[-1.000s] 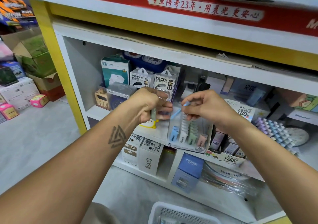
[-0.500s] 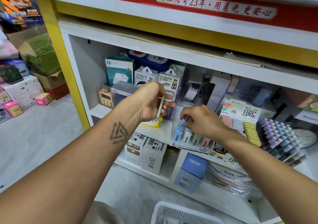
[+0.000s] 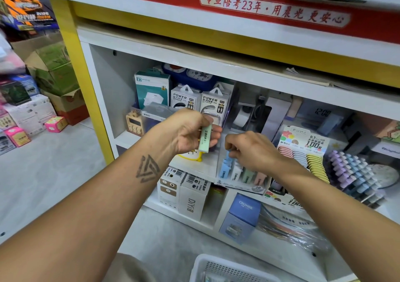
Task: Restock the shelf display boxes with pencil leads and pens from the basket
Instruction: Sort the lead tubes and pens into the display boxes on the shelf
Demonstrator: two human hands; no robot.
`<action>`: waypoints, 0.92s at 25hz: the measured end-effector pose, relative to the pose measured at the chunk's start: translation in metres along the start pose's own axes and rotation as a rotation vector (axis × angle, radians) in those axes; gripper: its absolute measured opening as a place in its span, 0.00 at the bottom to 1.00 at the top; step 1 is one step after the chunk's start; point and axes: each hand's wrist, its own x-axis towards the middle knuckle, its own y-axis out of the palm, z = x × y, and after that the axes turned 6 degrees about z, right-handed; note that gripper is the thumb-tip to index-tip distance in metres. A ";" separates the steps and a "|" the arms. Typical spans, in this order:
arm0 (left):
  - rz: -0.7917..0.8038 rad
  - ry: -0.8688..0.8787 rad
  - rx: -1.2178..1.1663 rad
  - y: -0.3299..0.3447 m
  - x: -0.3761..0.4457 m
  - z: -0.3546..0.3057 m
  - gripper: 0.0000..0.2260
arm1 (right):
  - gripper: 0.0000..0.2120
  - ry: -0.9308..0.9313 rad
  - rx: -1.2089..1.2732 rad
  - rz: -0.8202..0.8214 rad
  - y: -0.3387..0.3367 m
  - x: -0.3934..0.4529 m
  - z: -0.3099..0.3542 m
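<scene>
My left hand point(image 3: 190, 133) is raised in front of the middle shelf, its fingers point(image 3: 213, 130) curled round a slim pale-green lead case point(image 3: 205, 138), thumb and fingertips pinching its long flat sides so it hangs nearly upright. I judge the case to be very light, stiff plastic, smooth enough to slip, with thin leads inside that could snap if it dropped, so a light pinch across the broad faces near the middle seems the best hold. It is a narrow rectangular stick with small dark print running down its length. My right hand point(image 3: 251, 151) reaches down into the clear display box point(image 3: 240, 185) on the shelf, its fingers bent and pinching a light-blue case point(image 3: 227, 154) at the top of the left row; the fingertips are partly hidden, so I cannot tell how firmly they hold it. The box holds rows of matching cases standing on end, in blue, white, green and pink, with a "2B" label on its front edge. Just to its right stands a second display of flat round lead holders point(image 3: 303, 158) in pink, grey and yellow. The white basket point(image 3: 218, 268) sits on the floor below, near the bottom of the view, its contents mostly out of sight.
</scene>
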 end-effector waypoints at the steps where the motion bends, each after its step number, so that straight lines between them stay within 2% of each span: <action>1: -0.002 0.001 0.002 0.000 -0.001 0.000 0.09 | 0.08 0.013 0.049 0.012 0.000 0.000 0.000; 4: 0.004 0.013 0.014 -0.001 -0.002 -0.001 0.09 | 0.07 0.032 0.152 -0.015 0.002 0.000 0.001; 7: 0.011 0.021 0.015 -0.002 -0.002 -0.002 0.09 | 0.05 0.020 0.152 -0.047 0.006 -0.001 0.002; 10: 0.023 0.021 0.008 -0.002 -0.001 -0.001 0.09 | 0.03 0.047 0.129 -0.004 0.007 0.000 0.002; 15: 0.087 0.021 0.014 -0.006 -0.001 0.001 0.09 | 0.10 0.014 0.074 0.086 0.000 0.000 0.001; 16: 0.096 0.028 0.015 -0.006 0.000 0.001 0.09 | 0.11 0.015 0.178 0.037 -0.004 -0.001 0.002; 18: 0.105 0.044 0.013 -0.004 0.001 0.002 0.08 | 0.10 0.058 0.578 -0.108 -0.019 -0.005 0.008; 20: 0.113 0.059 0.012 0.001 0.002 0.004 0.07 | 0.09 0.060 0.887 -0.164 -0.036 -0.010 0.015; 21: 0.122 0.063 0.022 0.005 0.002 0.005 0.07 | 0.11 0.046 0.910 -0.146 -0.041 -0.013 0.019; 23: 0.151 0.071 0.044 0.017 0.002 0.008 0.08 | 0.16 0.033 0.773 -0.108 -0.047 -0.018 0.024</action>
